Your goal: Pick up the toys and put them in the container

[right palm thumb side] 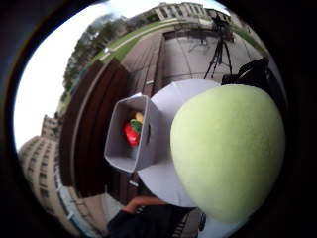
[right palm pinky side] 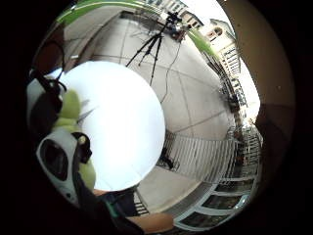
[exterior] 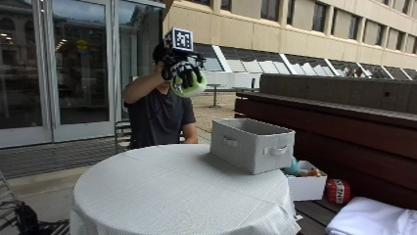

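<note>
One green ball (exterior: 190, 86), one grey container (exterior: 252, 144)

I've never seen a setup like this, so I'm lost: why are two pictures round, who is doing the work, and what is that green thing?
No machine here: a person seated at a round table works with a gloved right hand. The square picture comes from a camera across the table. The two round ones come from tiny wide-angle cameras on that hand's palm, so they look out from it. The hand is raised high, its fingers curled round a pale green ball, which fills much of the thumb-side view. On the table stands a grey container; the thumb-side view shows toys already in it, red, green and yellow.
</note>
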{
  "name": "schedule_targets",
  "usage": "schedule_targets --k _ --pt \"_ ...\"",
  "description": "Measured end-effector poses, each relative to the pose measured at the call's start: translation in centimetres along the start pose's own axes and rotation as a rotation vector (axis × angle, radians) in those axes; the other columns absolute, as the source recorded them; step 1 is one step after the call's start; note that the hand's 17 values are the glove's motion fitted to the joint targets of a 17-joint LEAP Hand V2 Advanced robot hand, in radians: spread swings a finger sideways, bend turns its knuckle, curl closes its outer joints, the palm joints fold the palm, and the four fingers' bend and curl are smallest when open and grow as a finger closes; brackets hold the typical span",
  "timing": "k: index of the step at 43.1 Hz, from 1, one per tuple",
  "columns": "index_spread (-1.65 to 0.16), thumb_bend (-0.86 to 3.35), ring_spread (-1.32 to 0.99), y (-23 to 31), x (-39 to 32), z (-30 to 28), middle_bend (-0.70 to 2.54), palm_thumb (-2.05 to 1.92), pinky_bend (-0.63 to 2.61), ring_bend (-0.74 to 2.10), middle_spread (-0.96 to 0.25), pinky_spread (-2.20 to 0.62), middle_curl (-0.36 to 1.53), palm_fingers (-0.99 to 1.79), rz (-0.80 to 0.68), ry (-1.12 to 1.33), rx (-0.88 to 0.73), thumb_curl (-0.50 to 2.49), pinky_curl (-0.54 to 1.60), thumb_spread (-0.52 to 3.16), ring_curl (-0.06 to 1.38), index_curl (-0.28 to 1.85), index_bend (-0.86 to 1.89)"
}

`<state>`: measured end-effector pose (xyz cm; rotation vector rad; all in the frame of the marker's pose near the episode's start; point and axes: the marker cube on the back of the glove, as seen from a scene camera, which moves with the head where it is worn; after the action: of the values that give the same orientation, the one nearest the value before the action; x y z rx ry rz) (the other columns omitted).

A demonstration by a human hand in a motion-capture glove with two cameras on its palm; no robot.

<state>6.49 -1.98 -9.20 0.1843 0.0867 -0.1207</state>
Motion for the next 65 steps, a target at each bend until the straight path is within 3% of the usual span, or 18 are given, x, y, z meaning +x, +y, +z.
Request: schedule_targets --k 18,33,43,47,49,50,54,58,65 --pt "-0.39 0.04 -0.42 -2.8 -17.3 -1.4 0.49 0.72 0.9 1.04 -0.49 -0.45 0.64 1.09 -0.076 -0.077 -0.015 0.97 0.39 0.55 0.5 0.58 0.31" --pt "-0.41 0.01 -0.42 -0.4 -31.7 0.7 0.44 0.73 0.89 1.03 -0.5 -0.45 0.67 1.09 -0.2 -0.093 -0.066 1.01 0.39 0.58 0.5 0.64 0.22" --pt "-0.42 -0.01 -0.43 -2.2 -30.9 4.0 0.41 0.73 0.89 1.01 -0.51 -0.45 0.69 1.07 -0.212 -0.108 -0.121 1.02 0.39 0.6 0.49 0.67 0.17" --pt "-0.41 -0.05 -0.42 -2.3 -30.2 5.0 0.33 0.64 1.0 1.02 -0.5 -0.45 0.68 0.85 -0.22 -0.094 -0.205 1.0 0.42 0.67 0.5 0.63 0.01" --pt "-0.39 -0.08 -0.4 -2.1 -29.9 5.1 0.3 0.51 1.07 1.05 -0.46 -0.44 0.68 0.75 -0.221 -0.101 -0.237 0.94 0.44 0.83 0.51 0.6 -0.04" --pt "-0.38 -0.2 -0.36 -2.2 -29.5 5.2 0.19 0.3 1.18 0.98 -0.39 -0.4 0.65 0.38 -0.221 -0.108 -0.243 0.85 0.48 0.86 0.49 0.54 -0.15" --pt "-0.33 -0.22 -0.24 -1.5 -28.5 4.4 0.16 -0.07 1.44 0.85 -0.25 -0.31 0.64 -0.06 -0.209 -0.136 -0.245 0.72 0.56 0.87 0.49 0.49 -0.09" --pt "-0.31 -0.17 -0.17 -1.8 -26.0 3.8 0.18 -0.16 1.49 0.73 -0.16 -0.21 0.6 -0.13 -0.202 -0.149 -0.223 0.62 0.52 0.88 0.4 0.37 -0.02" --pt "-0.29 -0.14 -0.12 -1.3 -21.0 3.1 0.22 -0.18 1.32 0.64 -0.11 -0.11 0.57 -0.15 -0.165 -0.101 -0.146 0.49 0.46 0.91 0.34 0.31 0.08"
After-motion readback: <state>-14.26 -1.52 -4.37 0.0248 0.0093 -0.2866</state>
